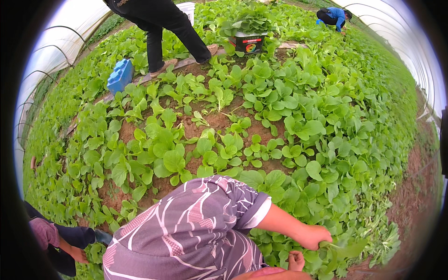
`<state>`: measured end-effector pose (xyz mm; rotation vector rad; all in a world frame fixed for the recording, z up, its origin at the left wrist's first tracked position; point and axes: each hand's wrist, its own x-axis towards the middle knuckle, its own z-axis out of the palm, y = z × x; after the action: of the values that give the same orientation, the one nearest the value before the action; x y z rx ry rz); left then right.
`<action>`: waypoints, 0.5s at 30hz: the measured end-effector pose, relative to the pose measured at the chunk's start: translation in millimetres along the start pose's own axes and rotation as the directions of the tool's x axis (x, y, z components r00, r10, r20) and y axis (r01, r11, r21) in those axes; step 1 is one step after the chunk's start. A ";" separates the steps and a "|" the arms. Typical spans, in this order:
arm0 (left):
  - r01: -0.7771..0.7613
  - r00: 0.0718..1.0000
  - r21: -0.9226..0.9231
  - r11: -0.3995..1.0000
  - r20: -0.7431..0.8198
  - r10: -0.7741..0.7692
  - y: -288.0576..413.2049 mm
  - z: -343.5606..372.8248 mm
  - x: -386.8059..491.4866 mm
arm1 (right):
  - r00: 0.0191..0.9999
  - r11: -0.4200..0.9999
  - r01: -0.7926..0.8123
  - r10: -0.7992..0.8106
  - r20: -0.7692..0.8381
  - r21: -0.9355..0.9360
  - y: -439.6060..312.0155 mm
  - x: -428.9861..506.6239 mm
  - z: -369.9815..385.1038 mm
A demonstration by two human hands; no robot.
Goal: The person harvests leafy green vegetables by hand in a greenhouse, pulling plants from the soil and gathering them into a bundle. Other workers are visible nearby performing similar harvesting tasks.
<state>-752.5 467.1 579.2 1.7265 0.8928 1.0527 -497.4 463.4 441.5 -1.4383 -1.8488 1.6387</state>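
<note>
At the lower right, my left hand (pixel 316 238) is closed round the stems of some leafy greens (pixel 344 250), whose leaves hang out to the right and blur a little. The left arm comes out of a grey patterned sleeve (pixel 245 203) with a white inner cuff. Just below, my right hand (pixel 296 260) is curled low over the plants, partly cut off by the bottom of the view. Whether its fingers hold anything is not visible. Rooted leafy green plants (pixel 297 203) grow densely around both hands. Pulled greens with pale stems (pixel 385 245) lie at the bed's right edge.
A person in dark trousers (pixel 157 38) stands behind a blue block-shaped stool (pixel 120 77). Beyond sits a black bucket (pixel 247 43) heaped with greens. Another person in blue (pixel 336 15) crouches far right. A third person's hand (pixel 78 254) shows lower left. Bare soil (pixel 416 196) runs along the right.
</note>
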 end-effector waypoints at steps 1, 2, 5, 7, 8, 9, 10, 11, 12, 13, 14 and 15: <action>-0.024 1.000 0.005 1.000 -0.011 0.024 -1.2 1.6 3.1 | 1.000 1.000 0.000 0.000 0.006 -0.001 9.4 4.8 -6.9; -0.046 0.999 0.012 0.999 -0.023 0.047 -0.3 1.8 6.2 | 1.000 1.000 0.001 -0.001 0.013 -0.002 20.5 11.4 -13.9; -0.060 0.997 -0.016 0.998 -0.058 0.059 6.8 3.3 7.5 | 1.000 1.000 -0.016 0.017 0.021 -0.023 40.8 5.5 -29.9; -0.029 0.997 -0.005 1.000 -0.074 0.029 6.0 5.9 8.6 | 0.998 0.999 -0.025 0.026 0.055 -0.026 23.4 -2.5 -22.9; -0.006 0.997 0.001 1.000 -0.081 0.006 3.1 7.3 9.6 | 0.996 0.999 -0.036 0.037 0.077 -0.020 5.0 -8.1 -15.7; -0.002 0.997 0.017 1.000 -0.082 0.003 1.7 7.0 17.2 | 0.996 0.999 -0.043 0.044 0.073 -0.019 -14.9 -5.6 -15.2; -0.008 0.998 0.008 1.000 -0.064 0.009 -1.3 9.4 25.5 | 0.998 0.999 -0.038 0.038 0.047 0.001 -20.7 -2.7 -21.2; -0.011 0.999 -0.003 1.000 -0.044 0.011 -5.9 11.1 35.7 | 0.999 0.999 -0.036 0.035 0.021 0.025 -24.4 3.4 -29.8; 0.008 1.000 -0.008 1.000 -0.012 -0.009 -13.6 13.4 51.3 | 0.999 0.998 -0.035 0.037 -0.025 0.049 -29.1 9.2 -41.4; 0.037 0.999 0.025 0.999 -0.008 -0.037 -14.1 9.4 62.3 | 0.997 0.993 0.030 -0.021 -0.075 0.116 -35.7 14.8 -47.8; -0.003 0.997 0.019 1.000 -0.079 0.005 -38.3 12.7 80.4 | 0.987 0.992 0.123 -0.117 -0.111 0.042 -33.7 34.3 -64.4; 0.031 0.995 0.016 0.999 -0.091 -0.030 -41.5 -3.5 99.6 | 0.980 0.988 0.155 -0.154 -0.123 -0.002 -38.4 61.2 -86.9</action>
<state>-723.2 570.5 568.1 1.6853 0.9853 1.1133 -479.4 568.5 478.8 -1.3248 -1.8332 1.4496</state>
